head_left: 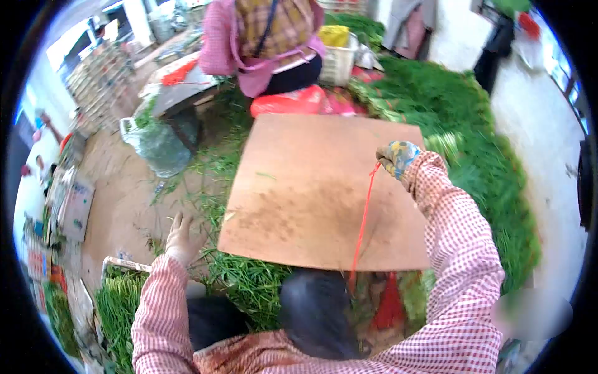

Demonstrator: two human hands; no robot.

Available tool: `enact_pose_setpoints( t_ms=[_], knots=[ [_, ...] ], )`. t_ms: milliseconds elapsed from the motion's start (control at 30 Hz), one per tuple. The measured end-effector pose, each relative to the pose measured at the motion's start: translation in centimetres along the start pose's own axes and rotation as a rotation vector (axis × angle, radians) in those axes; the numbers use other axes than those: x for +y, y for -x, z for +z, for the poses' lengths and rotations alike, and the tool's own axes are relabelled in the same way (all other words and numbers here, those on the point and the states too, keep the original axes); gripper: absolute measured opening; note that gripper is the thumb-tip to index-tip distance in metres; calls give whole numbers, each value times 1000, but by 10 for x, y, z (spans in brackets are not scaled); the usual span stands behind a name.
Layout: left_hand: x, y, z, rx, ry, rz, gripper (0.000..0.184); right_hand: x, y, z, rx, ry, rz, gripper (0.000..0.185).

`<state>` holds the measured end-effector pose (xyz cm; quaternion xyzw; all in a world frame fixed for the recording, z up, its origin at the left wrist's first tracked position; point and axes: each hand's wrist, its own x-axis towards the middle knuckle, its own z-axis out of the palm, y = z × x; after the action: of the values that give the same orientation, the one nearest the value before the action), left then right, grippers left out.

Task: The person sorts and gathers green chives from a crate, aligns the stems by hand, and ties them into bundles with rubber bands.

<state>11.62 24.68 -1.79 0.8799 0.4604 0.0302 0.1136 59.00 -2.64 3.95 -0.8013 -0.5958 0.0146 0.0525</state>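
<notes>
My right hand (398,158), in a patterned blue and yellow glove, is closed over the far right part of a brown board (317,156). From its fingers a thin red string (363,227) hangs down past the board's near edge. Dark dirt marks the middle of the board. Off to the left of the board, my left hand (183,239) wears a pale glove. Its fingers are spread, and it holds nothing. Loose green stalks (255,283) lie on the floor between that hand and my knees.
A large heap of green bundles (461,131) lines the right side. Another person (268,37) sits with their back to me beyond the board. A crate of greens (118,299) stands at my lower left. A plastic bag (159,143) sits by a low table (177,90).
</notes>
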Motion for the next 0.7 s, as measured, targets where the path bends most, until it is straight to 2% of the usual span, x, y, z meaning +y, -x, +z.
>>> enact_pose_setpoints(
  t_ms=[67, 100, 133, 200, 233, 267, 300, 333, 367, 433, 467, 500, 567, 600, 700],
  knots=[
    [-42, 16, -8, -22, -9, -61, 61, 22, -51, 38, -15, 65, 122, 28],
    [-71, 24, -8, -12, -43, -79, 54, 33, -73, 54, -31, 58, 106, 28],
    [-94, 36, -7, -13, -79, -93, 48, 44, -90, 71, 61, 26, 154, 32],
    [-117, 72, -19, -18, 181, -269, 42, 35, -82, 90, 111, -14, 212, 37],
    [-154, 92, -8, 54, 213, -210, 41, 19, -72, 78, 196, -593, 460, 39],
    [-196, 117, 3, 138, 249, -144, 39, 11, -63, 77, 229, -881, 577, 41],
    [-226, 146, 15, 223, 288, -259, 38, 4, -54, 77, 302, -1163, 702, 43],
    [-248, 175, 28, 317, 328, -372, 36, -6, -30, 91, 277, -663, 486, 46],
    [-259, 207, 33, 283, 252, -402, 35, -21, -5, 104, 248, -167, 265, 52],
    [-261, 255, 42, 307, 171, -517, 34, -98, 34, 73, 110, -23, 144, 70],
    [-245, 278, 48, 368, 163, -605, 34, -109, 36, 81, 14, -77, 122, 76],
    [-235, 299, 48, 396, 122, -576, 36, -122, 35, 80, -110, -47, 116, 84],
    [-216, 317, 50, 426, 62, -541, 40, -137, 27, 84, -176, -10, 210, 92],
    [-207, 324, 50, 417, 48, -538, 41, -136, 21, 83, -154, 3, 169, 92],
    [-211, 351, 68, 446, 172, -565, 42, -135, 18, 74, -271, 51, 181, 97]
  ],
)
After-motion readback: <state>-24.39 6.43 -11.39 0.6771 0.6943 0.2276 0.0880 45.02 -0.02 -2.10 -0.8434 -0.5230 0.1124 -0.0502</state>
